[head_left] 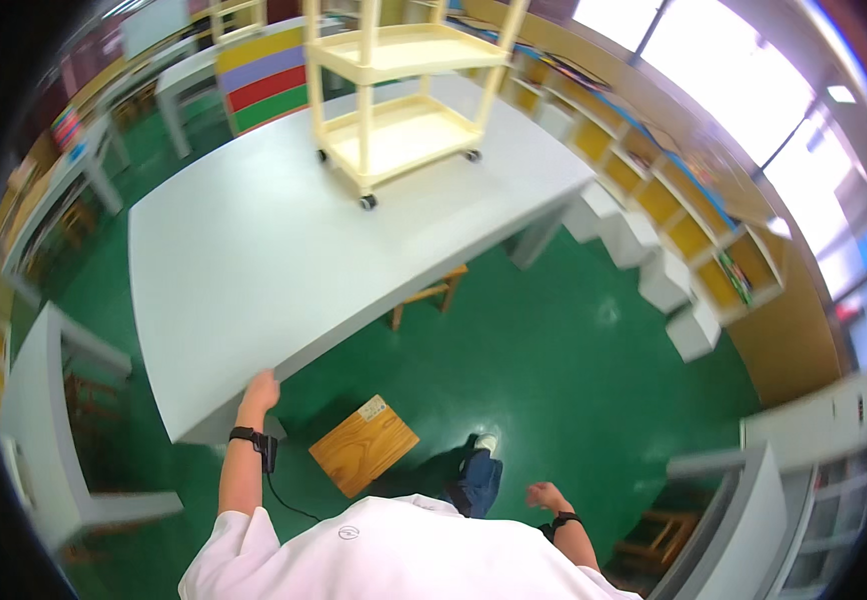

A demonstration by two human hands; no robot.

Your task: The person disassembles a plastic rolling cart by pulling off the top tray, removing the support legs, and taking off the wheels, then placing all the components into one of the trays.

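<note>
My left hand (264, 388) is at the near edge of a large white table (244, 250), close to its left corner. Its fingers are curled against that edge. Hanging low at my right side, my right hand (548, 495) holds nothing, with its fingers loosely bent and slightly blurred. On the far part of the table stands a cream-coloured cart (404, 130) with tiered trays and black casters, beyond reach of either hand. A wooden stool (364, 445) with a small label on its top sits on the floor between my left hand and my leg.
White box-shaped blocks (666, 280) stand before low shelves (674, 205) along the right wall. Another white table (39, 420) is at the left, with stools beneath. White furniture (744, 520) is at the lower right. A wooden stool (432, 294) is partly under the large table.
</note>
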